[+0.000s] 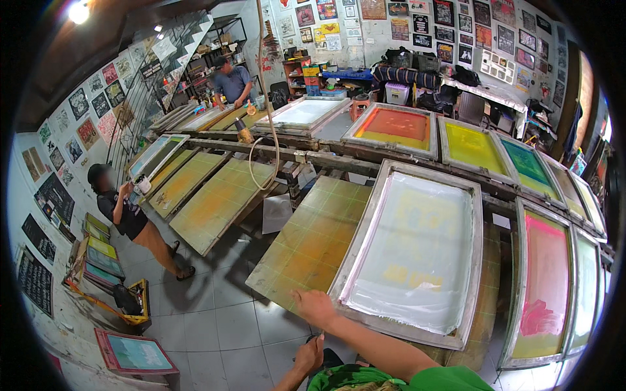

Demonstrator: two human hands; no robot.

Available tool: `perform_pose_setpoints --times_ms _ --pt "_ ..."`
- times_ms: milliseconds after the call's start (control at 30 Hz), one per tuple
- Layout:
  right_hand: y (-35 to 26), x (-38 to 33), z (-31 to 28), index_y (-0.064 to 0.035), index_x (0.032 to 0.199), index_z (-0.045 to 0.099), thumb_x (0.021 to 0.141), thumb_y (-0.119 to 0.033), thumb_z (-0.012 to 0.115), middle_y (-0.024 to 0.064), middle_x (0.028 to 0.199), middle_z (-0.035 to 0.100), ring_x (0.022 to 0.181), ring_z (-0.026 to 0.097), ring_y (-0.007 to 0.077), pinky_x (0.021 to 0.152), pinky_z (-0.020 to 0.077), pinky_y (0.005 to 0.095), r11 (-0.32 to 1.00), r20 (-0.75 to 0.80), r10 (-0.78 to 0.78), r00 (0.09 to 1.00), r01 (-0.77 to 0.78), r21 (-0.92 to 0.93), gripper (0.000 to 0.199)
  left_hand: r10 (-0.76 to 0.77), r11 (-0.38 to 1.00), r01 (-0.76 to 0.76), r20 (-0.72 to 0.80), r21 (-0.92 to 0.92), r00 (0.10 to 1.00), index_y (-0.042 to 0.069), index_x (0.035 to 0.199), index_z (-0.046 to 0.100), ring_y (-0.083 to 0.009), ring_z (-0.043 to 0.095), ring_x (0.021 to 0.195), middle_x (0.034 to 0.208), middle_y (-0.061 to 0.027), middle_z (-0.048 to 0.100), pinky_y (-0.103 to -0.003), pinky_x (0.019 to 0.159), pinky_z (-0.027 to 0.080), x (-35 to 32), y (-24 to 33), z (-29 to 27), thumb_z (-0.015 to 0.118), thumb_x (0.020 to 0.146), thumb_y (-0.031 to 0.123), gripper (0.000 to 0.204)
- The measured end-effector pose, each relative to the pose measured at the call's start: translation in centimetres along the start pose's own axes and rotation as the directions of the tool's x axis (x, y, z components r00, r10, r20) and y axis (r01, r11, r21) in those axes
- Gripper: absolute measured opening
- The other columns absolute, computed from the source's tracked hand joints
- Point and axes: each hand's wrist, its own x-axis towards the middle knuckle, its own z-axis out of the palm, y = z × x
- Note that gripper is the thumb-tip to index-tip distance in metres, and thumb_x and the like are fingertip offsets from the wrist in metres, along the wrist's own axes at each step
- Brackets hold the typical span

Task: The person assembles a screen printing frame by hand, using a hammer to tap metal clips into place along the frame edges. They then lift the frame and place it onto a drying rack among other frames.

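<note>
My right hand (315,309) reaches in from the right, over the near edge of a yellow-green board (313,238) with orange stains and a pale grid. Its fingers are partly stretched out at the board's surface, beside the lower left corner of a silkscreen frame (343,287). White ink covers the mesh (424,241) of that screen, and faint yellow shapes show through. Below the board edge, my left hand (309,355) is closed with the thumb on top; what it grips, if anything, is hidden.
More screens, including an orange one (394,128) and a pink one (546,280), line the far and right sides. A hose (276,146) hangs over the bench rail. One person (130,212) stands at left holding a container (142,184); another person (233,85) works at the back.
</note>
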Motion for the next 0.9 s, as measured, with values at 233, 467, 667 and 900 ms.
perform_pose_setpoints --times_ms 233,467,667,900 --pt "-0.8 -0.5 -0.6 -0.0044 0.114 0.071 0.114 -0.042 0.046 0.0299 0.090 0.074 0.087 0.072 0.0515 0.081 0.0572 0.0624 0.999 -0.062 0.026 0.998 -0.024 0.030 0.045 -0.300 0.460 0.557 0.470 -0.692 0.830 0.003 0.111 0.066 -0.0270 0.060 0.062 0.069 -0.0096 0.059 -0.043 0.058 0.045 0.3 -3.5 2.1 0.049 0.111 0.041 0.041" --pt "-0.2 -0.5 0.2 -0.0030 0.102 0.074 0.111 -0.036 0.055 0.0298 0.078 0.070 0.073 0.070 0.0522 0.069 0.0577 0.0609 0.999 -0.166 -0.042 0.985 0.047 0.027 0.039 -0.057 -0.080 0.393 0.397 -0.916 0.916 -0.006 0.150 0.053 -0.0249 0.063 0.085 0.097 -0.0136 0.065 -0.035 0.080 0.049 -2.6 -3.3 0.0 0.064 0.098 0.027 0.062" --pt "0.8 0.0 1.1 -0.0023 0.101 0.076 0.112 -0.034 0.054 0.0303 0.084 0.069 0.079 0.068 0.0526 0.070 0.0539 0.0593 0.999 -0.146 -0.022 0.989 0.029 0.044 0.040 -0.132 -0.441 0.469 0.572 -0.765 0.810 0.000 0.149 0.056 -0.0209 0.059 0.065 0.078 -0.0021 0.059 -0.037 0.074 0.051 -4.6 -3.6 -1.1 0.055 0.109 0.049 0.064" --pt "-0.3 -0.2 -0.1 -0.0009 0.098 0.077 0.113 -0.034 0.053 0.0311 0.088 0.072 0.086 0.071 0.0534 0.080 0.0563 0.0603 0.996 -0.176 0.009 0.984 0.007 0.092 0.044 -0.694 -0.597 0.066 0.555 -0.800 0.459 0.005 0.111 0.067 -0.0101 0.051 0.057 0.072 0.0025 0.054 -0.032 0.060 0.043 -6.4 -1.3 -3.0 0.067 0.104 0.062 0.057"
